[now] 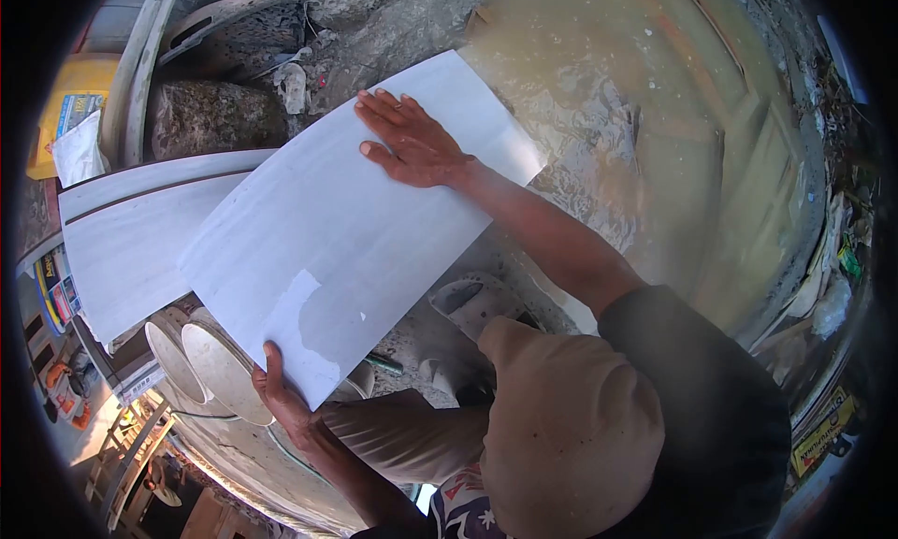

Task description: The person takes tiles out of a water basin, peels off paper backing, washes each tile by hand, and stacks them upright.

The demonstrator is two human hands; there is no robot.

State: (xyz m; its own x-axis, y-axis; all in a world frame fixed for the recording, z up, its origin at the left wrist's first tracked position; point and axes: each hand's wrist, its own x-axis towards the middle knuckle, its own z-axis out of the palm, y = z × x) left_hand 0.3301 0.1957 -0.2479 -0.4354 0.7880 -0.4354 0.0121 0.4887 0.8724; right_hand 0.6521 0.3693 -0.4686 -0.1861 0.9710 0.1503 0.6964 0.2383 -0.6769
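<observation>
Murky water (673, 165), partly behind white panel (323, 198).

A large, smooth rectangular white panel (327, 221) lies slantwise, broad face up, its far end at the upper right, beside murky brown water (692, 165), and its near end at the lower left. Faint streaks run along its length. Near the lower end spreads an irregular, slightly greyer patch with a small white fleck in it. The panel looks whole.
</observation>
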